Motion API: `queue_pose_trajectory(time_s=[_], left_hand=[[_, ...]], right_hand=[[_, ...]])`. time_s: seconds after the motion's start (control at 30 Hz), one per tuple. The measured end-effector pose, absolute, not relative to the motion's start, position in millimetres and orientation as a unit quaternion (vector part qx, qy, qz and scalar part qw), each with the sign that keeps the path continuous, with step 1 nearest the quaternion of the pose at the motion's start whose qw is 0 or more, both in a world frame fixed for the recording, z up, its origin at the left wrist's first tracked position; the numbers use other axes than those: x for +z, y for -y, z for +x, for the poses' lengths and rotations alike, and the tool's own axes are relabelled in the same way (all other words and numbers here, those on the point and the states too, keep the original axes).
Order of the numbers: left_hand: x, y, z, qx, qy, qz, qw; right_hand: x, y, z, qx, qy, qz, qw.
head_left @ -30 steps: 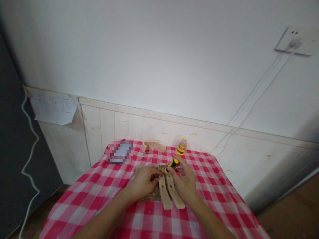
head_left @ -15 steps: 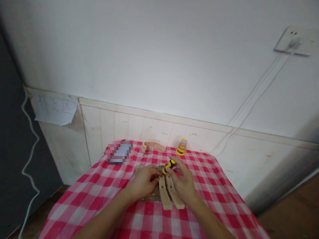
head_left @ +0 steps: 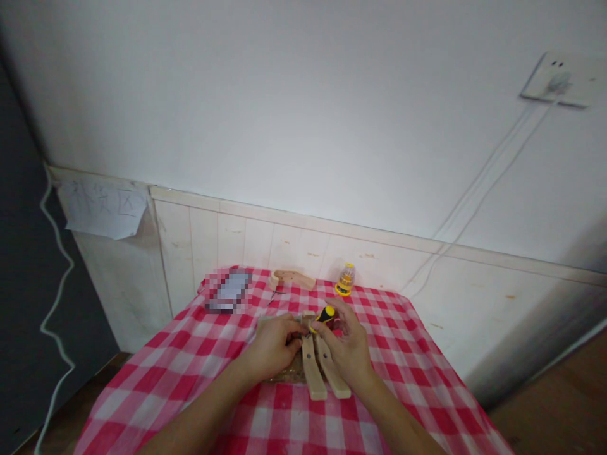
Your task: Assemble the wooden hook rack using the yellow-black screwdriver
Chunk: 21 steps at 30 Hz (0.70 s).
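The right hand (head_left: 349, 347) is holding a tilted screwdriver (head_left: 326, 315) over two wooden strips (head_left: 312, 373) lying on the bench (head_left: 270, 420); the left hand (head_left: 272, 346) is sitting beside them, its grip's hold being unclear

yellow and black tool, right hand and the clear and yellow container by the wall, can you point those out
Yellow and black tool (head_left: 325, 316): head view, on its handle.
Right hand (head_left: 351, 345): head view, on the back of the hand.
Clear and yellow container (head_left: 346, 280): head view, on its middle.

The cloth (head_left: 408, 366) right of the right hand (head_left: 349, 347) lies open, the yellow case (head_left: 344, 283) blocking beyond.
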<state>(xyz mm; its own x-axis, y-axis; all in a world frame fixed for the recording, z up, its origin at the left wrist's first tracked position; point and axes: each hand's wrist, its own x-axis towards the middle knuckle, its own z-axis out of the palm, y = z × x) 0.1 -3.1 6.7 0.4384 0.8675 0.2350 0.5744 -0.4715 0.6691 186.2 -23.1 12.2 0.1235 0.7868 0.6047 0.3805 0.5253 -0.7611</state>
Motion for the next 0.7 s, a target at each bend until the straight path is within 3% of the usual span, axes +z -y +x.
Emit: queue_pose_trajectory(time_s=[0.7], left_hand=[[12.4,4.8,-0.4,0.268,-0.453,0.81,0.256]], right_hand=[[8.4,30.7,192.5,0.108,0.689,-0.426,0.576]])
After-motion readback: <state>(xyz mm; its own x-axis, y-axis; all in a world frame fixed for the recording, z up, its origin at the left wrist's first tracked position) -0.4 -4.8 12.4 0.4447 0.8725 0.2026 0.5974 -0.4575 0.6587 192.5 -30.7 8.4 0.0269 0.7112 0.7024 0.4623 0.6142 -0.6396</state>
